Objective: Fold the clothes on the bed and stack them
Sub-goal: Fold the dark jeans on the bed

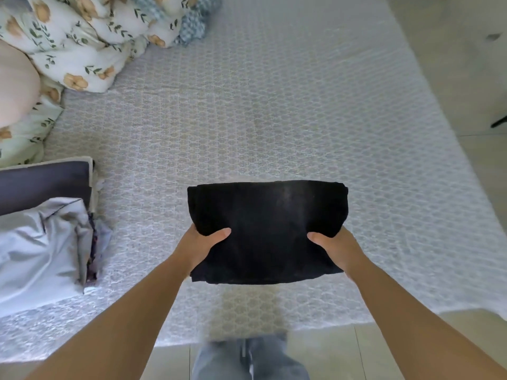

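Note:
A folded black garment (267, 229) is held flat above the near part of the bed (274, 105). My left hand (201, 244) grips its left edge, thumb on top and fingers underneath. My right hand (336, 246) grips its right edge the same way. At the left edge of the bed lies a stack of folded clothes (41, 242), with a pale grey piece on top and a dark purple-grey piece (44, 185) behind it.
A floral quilt (90, 39) is bunched at the far left, with a pink pillow (13, 86) beside it. The patterned white bedcover spreads across the middle. Tiled floor (466, 78) runs along the right, and my trouser legs (249, 360) show below.

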